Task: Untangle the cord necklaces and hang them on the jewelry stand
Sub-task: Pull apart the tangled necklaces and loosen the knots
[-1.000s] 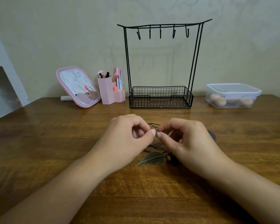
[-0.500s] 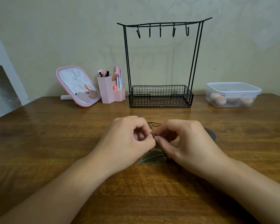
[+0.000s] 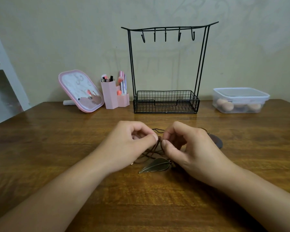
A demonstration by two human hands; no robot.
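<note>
Glossy wooden table [image 3: 40,148], black wire stand [image 3: 165,104] (matt), metal leaf pendant [image 3: 155,165].

No text, label, brand name or number can be read anywhere in view. The only mark is a small round emblem on the lower edge of the pink mirror [image 3: 81,91], which stands far beyond the left hand [image 3: 126,144] and off to its left; the emblem is too small and blurred to make out. The clear lidded box [image 3: 239,99], far beyond the right hand [image 3: 191,148] and to its right, shows a dark spot on its front wall, unreadable too.
</note>
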